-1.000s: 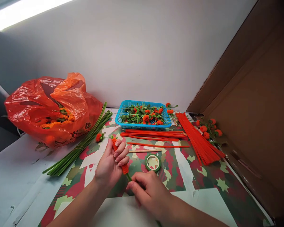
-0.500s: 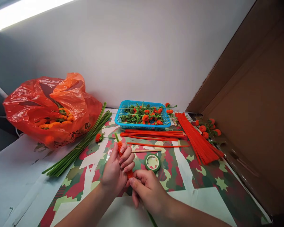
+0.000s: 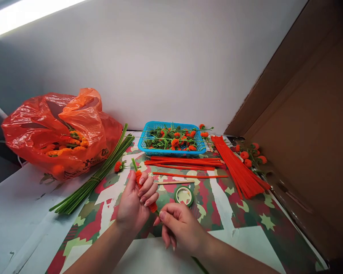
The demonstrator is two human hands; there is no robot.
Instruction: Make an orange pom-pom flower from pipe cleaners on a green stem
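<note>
My left hand [image 3: 135, 205] is wrapped round a coil of orange pipe cleaner [image 3: 138, 178]. A green pipe cleaner [image 3: 134, 164] runs through the coil, its tip poking out past the top. My right hand [image 3: 181, 228] is closed just below the coil, pinching the green pipe cleaner between thumb and forefinger. The rest of that green stem shows under the right wrist, angled toward the bottom edge. Fingers hide the coil's middle. Close to my hands are a roll of green tape [image 3: 184, 196], a thin wooden stick [image 3: 175, 182] and a small orange pumpkin-like piece on wire [image 3: 119, 166].
A blue basket [image 3: 171, 153] with orange and green pieces stands at the back. Orange pipe cleaners [image 3: 238, 167] lie bundled right, others [image 3: 185, 163] before the basket. Left are a green bundle [image 3: 94, 180] and a red plastic bag [image 3: 97, 125]. Cardboard [image 3: 308, 114] rises at right.
My left hand shifted right toward the right hand, then back left, with the coil. The green tip now sticks out above it. The right hand moved slightly right along the stem.
</note>
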